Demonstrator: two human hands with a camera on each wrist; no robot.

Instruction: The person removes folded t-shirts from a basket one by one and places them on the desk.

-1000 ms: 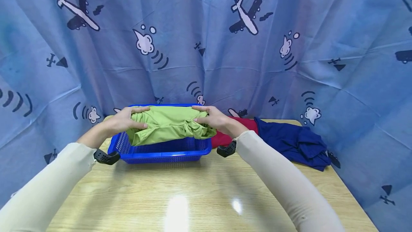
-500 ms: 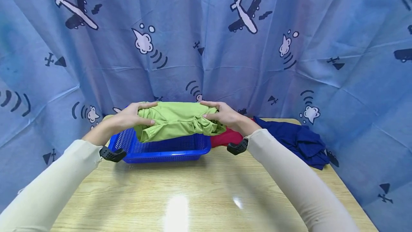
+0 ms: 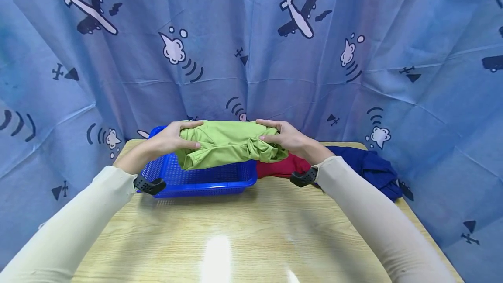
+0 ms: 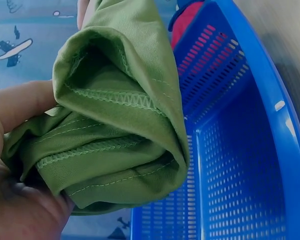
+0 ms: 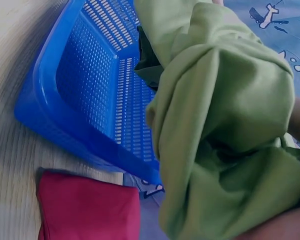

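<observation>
A lime-green garment [image 3: 232, 136], folded into a loose bundle, is held up over the back and right part of the blue basket [image 3: 204, 185]. My left hand [image 3: 167, 138] grips its left end, thumb in front and fingers over the top. At the other end, my right hand [image 3: 288, 136] pinches the bunched cloth in the same way. Folded layers with stitched hems show at the garment's end [image 4: 120, 100] in the left wrist view. In the right wrist view the draped cloth [image 5: 230, 90] hides most of the right hand.
A folded red cloth [image 3: 280, 167] lies on the wooden table [image 3: 243, 235] just right of the basket. Farther right is a crumpled navy cloth [image 3: 365, 167], partly behind the right forearm. A blue curtain [image 3: 220, 34] with airplane prints hangs behind the table.
Both hands have carried the green garment to the right and slightly upward in the head view, uncovering more of the basket's left side. The grip looks the same.
</observation>
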